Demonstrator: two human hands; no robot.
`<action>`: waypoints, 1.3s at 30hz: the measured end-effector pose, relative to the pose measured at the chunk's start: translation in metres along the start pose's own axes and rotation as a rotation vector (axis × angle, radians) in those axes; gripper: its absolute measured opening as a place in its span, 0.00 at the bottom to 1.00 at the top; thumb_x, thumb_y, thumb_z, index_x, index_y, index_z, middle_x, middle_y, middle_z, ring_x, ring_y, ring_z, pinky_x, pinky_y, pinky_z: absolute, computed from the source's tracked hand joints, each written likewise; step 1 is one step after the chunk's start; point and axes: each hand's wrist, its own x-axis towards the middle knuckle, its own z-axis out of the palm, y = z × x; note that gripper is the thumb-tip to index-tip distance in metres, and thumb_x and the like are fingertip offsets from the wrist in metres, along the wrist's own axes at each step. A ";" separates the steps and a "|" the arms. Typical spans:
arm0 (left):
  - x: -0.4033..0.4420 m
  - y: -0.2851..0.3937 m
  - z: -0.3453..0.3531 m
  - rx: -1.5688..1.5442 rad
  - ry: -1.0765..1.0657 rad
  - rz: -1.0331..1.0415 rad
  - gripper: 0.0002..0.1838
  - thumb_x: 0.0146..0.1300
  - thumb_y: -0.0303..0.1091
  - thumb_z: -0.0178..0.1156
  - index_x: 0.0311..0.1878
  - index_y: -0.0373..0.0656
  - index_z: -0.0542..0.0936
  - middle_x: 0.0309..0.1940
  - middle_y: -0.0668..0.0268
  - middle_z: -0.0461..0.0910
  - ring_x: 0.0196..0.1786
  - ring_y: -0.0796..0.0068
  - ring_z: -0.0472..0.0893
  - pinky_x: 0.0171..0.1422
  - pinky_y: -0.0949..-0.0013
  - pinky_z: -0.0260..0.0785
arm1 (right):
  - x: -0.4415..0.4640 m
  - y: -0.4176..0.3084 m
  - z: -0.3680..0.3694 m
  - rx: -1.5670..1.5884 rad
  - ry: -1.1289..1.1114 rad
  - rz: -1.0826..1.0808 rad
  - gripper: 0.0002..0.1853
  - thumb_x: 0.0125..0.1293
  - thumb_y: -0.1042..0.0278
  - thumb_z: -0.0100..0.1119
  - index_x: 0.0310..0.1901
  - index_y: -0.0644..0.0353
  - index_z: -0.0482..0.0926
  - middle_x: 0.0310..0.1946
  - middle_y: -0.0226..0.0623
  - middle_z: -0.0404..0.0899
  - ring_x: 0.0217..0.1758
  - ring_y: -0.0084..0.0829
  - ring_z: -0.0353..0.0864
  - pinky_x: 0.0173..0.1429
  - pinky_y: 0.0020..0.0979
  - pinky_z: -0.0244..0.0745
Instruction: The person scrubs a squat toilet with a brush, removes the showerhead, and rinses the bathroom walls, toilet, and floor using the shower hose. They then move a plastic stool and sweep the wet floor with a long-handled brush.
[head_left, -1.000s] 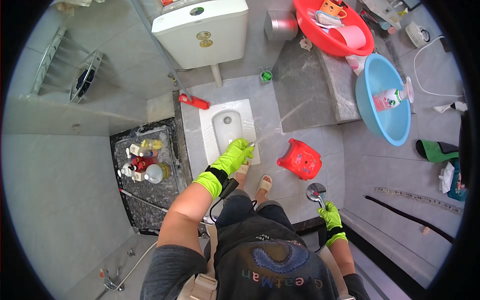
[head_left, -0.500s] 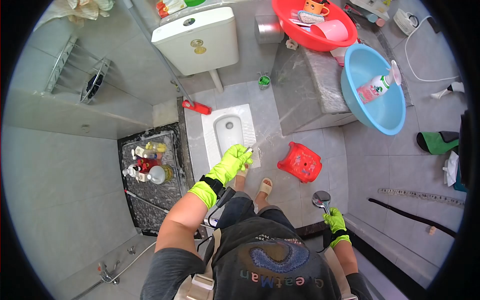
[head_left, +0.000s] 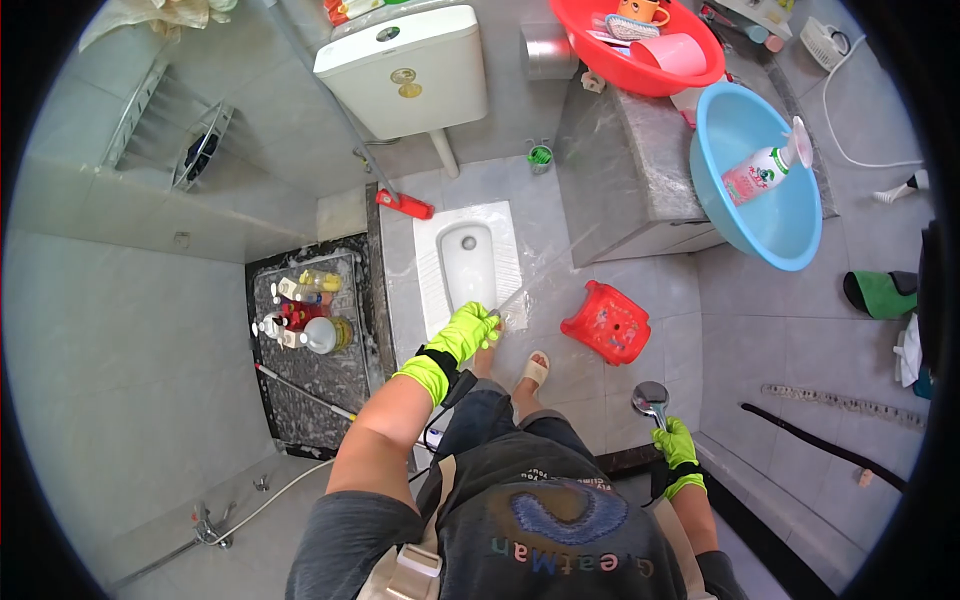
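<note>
My left hand, in a yellow-green rubber glove, is closed around a small grey-tipped piece that is mostly hidden by the fingers. A faint streak like a water jet leads from its tip over the right edge of the white squat toilet. To the right, my right hand, gloved the same way, grips the handle of a chrome shower head. Ahead of that hand, a red plastic stool lies on the wet tiles.
Several bottles stand in the sudsy dark shower area at left. A red-headed broom leans near the cistern. A blue basin holding a pump bottle and a red basin rest on the counter at right.
The whole view has shifted slightly right. My left hand sits a little lower against the squat toilet, and the faint streak points at a steeper angle. Both hands keep their grip.
</note>
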 end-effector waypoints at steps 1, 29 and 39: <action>-0.001 0.000 0.001 0.034 0.028 -0.027 0.11 0.68 0.34 0.59 0.38 0.35 0.75 0.23 0.61 0.80 0.20 0.73 0.76 0.22 0.71 0.68 | -0.001 -0.002 0.001 0.001 -0.003 0.003 0.14 0.56 0.74 0.66 0.43 0.66 0.75 0.23 0.27 0.71 0.19 0.20 0.69 0.23 0.24 0.64; 0.023 -0.040 -0.094 -0.384 0.551 0.052 0.10 0.66 0.28 0.60 0.40 0.40 0.67 0.30 0.61 0.75 0.27 0.68 0.81 0.20 0.69 0.70 | 0.024 -0.026 0.012 -0.201 -0.099 -0.043 0.19 0.55 0.72 0.68 0.48 0.66 0.75 0.26 0.30 0.75 0.22 0.22 0.71 0.26 0.24 0.68; 0.000 -0.027 -0.136 -0.611 0.761 0.242 0.08 0.68 0.28 0.58 0.38 0.38 0.69 0.27 0.62 0.75 0.25 0.71 0.79 0.21 0.70 0.71 | 0.060 -0.073 0.027 -0.261 -0.214 -0.113 0.12 0.61 0.74 0.63 0.44 0.65 0.72 0.23 0.32 0.75 0.19 0.23 0.71 0.21 0.26 0.67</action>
